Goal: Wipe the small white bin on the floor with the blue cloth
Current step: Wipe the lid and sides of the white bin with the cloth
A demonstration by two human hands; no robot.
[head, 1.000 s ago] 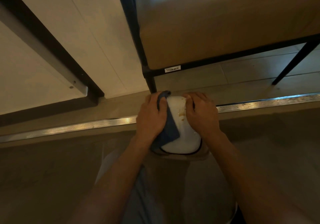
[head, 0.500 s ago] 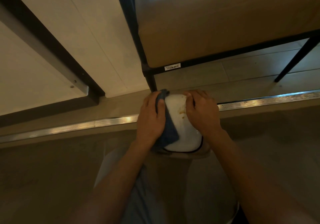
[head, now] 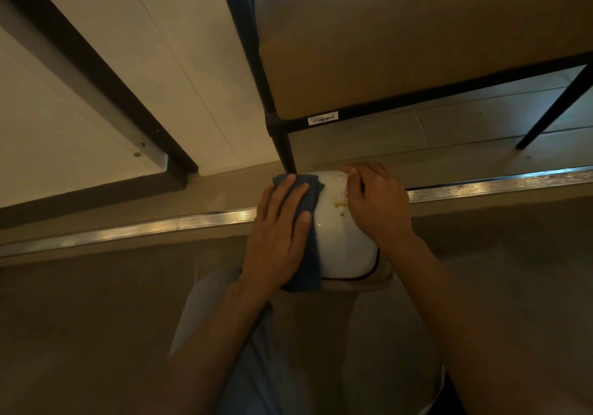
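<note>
The small white bin (head: 340,238) sits on the floor straight below me, with yellowish spots on its upper side. My left hand (head: 279,231) lies flat on the blue cloth (head: 308,196) and presses it against the bin's left side, fingers fairly straight. My right hand (head: 375,203) holds the bin's right side, its fingers curled over the top edge. A thin black line runs round the bin's near rim.
A black-framed seat (head: 401,36) with a beige cushion stands just behind the bin, its front leg (head: 285,154) near the cloth. A metal floor strip (head: 481,186) crosses the view. A white panel with a dark rail (head: 96,71) is at the left. My knees are below.
The left hand with the cloth has slid along the bin's left side toward the far edge, more cloth showing beyond the fingers. The right hand keeps its hold.
</note>
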